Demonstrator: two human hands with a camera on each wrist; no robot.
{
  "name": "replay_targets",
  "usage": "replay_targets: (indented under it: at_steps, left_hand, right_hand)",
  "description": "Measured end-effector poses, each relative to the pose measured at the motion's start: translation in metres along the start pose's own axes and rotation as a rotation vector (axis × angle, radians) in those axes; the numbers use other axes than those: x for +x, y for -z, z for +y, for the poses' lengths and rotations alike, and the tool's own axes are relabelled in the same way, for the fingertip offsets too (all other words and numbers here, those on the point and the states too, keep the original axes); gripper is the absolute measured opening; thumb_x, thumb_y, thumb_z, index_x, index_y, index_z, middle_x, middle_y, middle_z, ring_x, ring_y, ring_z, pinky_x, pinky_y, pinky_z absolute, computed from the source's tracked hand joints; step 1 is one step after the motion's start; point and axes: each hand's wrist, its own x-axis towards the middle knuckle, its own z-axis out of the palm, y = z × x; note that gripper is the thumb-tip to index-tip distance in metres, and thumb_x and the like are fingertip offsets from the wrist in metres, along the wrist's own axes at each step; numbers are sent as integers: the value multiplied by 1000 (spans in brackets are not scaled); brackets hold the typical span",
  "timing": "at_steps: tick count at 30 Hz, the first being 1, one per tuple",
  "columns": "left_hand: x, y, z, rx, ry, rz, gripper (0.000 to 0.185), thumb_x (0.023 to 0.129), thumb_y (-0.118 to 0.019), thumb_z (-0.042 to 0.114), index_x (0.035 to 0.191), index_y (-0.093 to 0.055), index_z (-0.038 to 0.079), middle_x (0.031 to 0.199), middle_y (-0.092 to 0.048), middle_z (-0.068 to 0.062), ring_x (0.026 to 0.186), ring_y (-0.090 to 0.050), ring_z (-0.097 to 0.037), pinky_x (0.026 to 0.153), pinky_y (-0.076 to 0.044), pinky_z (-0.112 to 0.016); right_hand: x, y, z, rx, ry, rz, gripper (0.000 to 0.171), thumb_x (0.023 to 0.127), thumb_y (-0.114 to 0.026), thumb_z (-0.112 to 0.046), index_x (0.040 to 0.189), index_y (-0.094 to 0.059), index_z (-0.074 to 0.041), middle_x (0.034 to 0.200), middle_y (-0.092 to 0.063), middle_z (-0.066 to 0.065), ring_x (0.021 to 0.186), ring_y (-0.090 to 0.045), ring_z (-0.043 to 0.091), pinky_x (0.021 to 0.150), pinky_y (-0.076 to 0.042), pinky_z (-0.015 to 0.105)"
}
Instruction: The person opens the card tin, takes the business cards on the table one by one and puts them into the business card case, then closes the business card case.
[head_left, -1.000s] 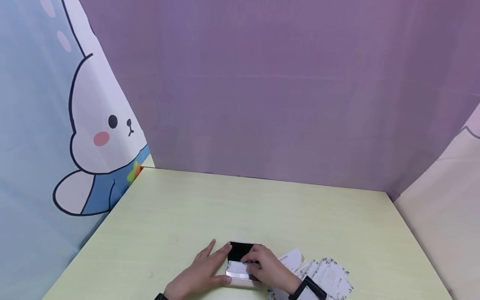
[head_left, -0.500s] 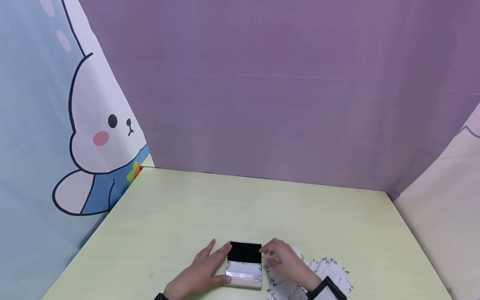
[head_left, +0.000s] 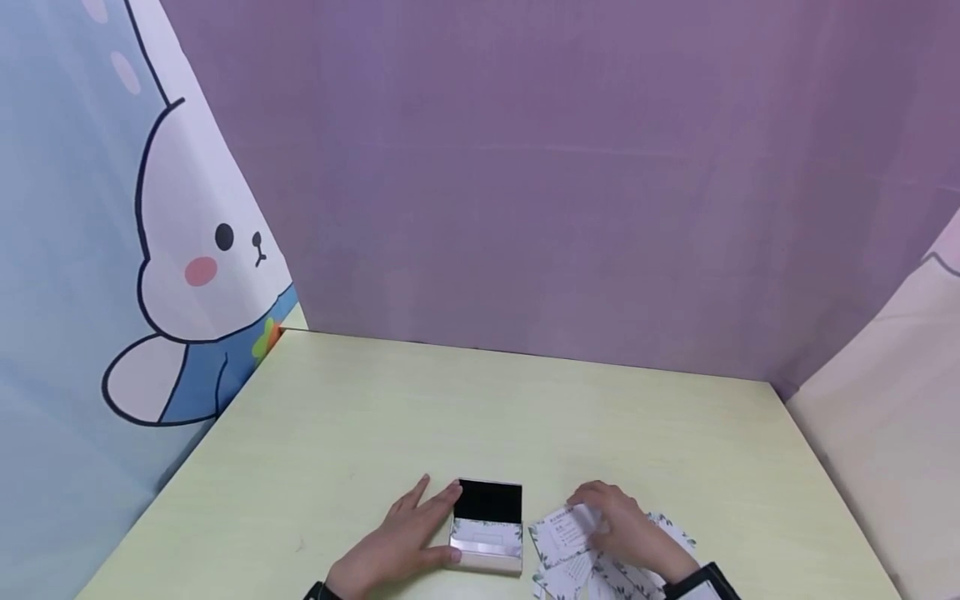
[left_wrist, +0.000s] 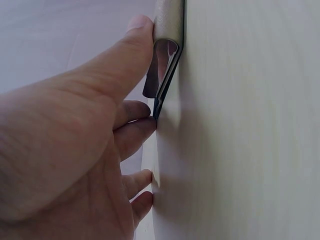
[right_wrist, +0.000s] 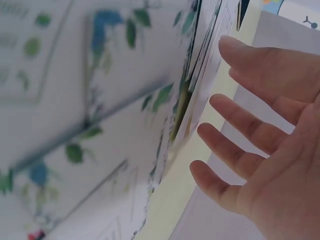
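Nearest, white leaf-printed rectangular paper cards point(head_left: 561, 537) are overlapping loosely just right of the case, probably for easy picking. The right hand point(head_left: 626, 529) is hanging over them, fingers parted and slightly bent; contact, cannot tell. The left hand point(head_left: 405, 533), fingers splayed, is touching the left side of an opened beige-and-black rectangular card case point(head_left: 487, 562), seemingly steadying it. Beyond, a purple cloth curtain point(head_left: 540, 183) is backing the pale-yellow tabletop point(head_left: 525, 417).
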Motion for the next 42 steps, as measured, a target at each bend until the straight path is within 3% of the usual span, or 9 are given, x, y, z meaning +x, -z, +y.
replay_targets:
  at_steps: [9, 14, 16, 18, 21, 24, 30, 36, 42]
  left_hand:
    - [0, -21, -16, 30, -18, -2, 103, 66, -47, 80, 147, -7, 31, 154, -5, 17, 141, 13, -30, 99, 36, -36]
    - [2, -31, -25, 93, -46, 3, 104, 66, -44, 82, 148, -7, 30, 154, -5, 15, 141, 10, -33, 97, 37, -34]
    - [2, -31, -26, 95, -48, 4, 104, 66, -44, 82, 148, -8, 29, 154, -5, 14, 141, 10, -34, 97, 37, -34]
    - [1, -30, -24, 74, -41, 2, 104, 66, -46, 81, 148, -8, 30, 154, -6, 14, 141, 10, -33, 97, 37, -35]
    - [0, -26, -21, 27, -27, -3, 104, 65, -48, 80, 147, -9, 30, 154, -9, 12, 141, 13, -31, 97, 37, -35]
    - [0, -25, -20, 19, -19, -16, 103, 66, -48, 80, 148, -9, 29, 154, -8, 12, 140, 15, -31, 96, 38, -36]
    - [0, -25, -20, 30, -8, -21, 104, 66, -47, 80, 148, -9, 29, 154, -5, 16, 140, 15, -31, 96, 38, -37]
    - [-2, -17, -18, 11, 0, -19, 103, 65, -49, 79, 147, -9, 31, 154, -7, 16, 141, 14, -29, 99, 36, -36]
    - [-3, -18, -23, 63, -26, -3, 102, 67, -46, 80, 147, -9, 30, 154, -7, 15, 141, 12, -29, 99, 36, -32]
  right_hand:
    - [-8, 41, -68, -44, -126, -21, 55, 61, -77, -3, 109, -62, -25, 117, -55, 3, 112, -47, 32, 88, -35, 62]
    - [-4, 20, -33, -72, -94, 46, 64, 55, -81, -14, 113, -59, -32, 108, -51, -4, 102, -44, 23, 83, -37, 51]
    - [3, -9, 17, -87, -17, 79, 68, 58, -82, -19, 119, -56, -31, 109, -48, -3, 101, -40, 20, 84, -36, 45]
    - [5, -16, 30, -79, -30, 79, 68, 57, -83, -25, 118, -56, -31, 109, -45, -3, 99, -37, 19, 83, -35, 44]
    - [8, -15, 31, -47, -94, 68, 61, 56, -84, -28, 112, -59, -31, 109, -45, -4, 99, -37, 19, 85, -34, 44]
    - [5, 6, -5, -55, -191, 74, 51, 56, -84, -27, 101, -61, -34, 103, -47, -9, 97, -42, 17, 81, -37, 46]
    - [5, 16, -17, -81, -68, 145, 31, 72, -72, -6, 95, -64, -25, 90, -61, -11, 86, -58, 11, 71, -49, 40]
    - [5, 39, -47, 68, -42, 150, 31, 79, -59, 7, 91, -65, -21, 89, -65, -6, 85, -62, 11, 71, -54, 33]
    - [22, 12, -9, 126, 66, 229, 29, 86, -56, 2, 98, -63, -23, 95, -65, -6, 90, -61, 6, 71, -54, 30]
